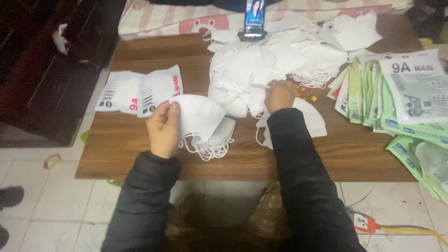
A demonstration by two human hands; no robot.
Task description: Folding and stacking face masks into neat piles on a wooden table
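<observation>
My left hand (pixel 164 128) grips a folded white face mask (pixel 201 116) by its left edge, holding it over a small stack of masks (pixel 219 135) with dangling ear loops. My right hand (pixel 279 94) reaches into the big heap of loose white masks (pixel 275 60) in the middle of the wooden table (pixel 140 154), its fingers closed on the edge of one mask there. A single mask (pixel 312 121) lies flat just right of my right forearm.
Two sealed white mask packets (pixel 140 93) lie at the table's left. A fan of green and white empty packets (pixel 401 98) covers the right side. A phone (pixel 254 18) stands propped at the back. Small orange bits (pixel 305 93) lie near the heap. A power strip (pixel 366 223) is on the floor.
</observation>
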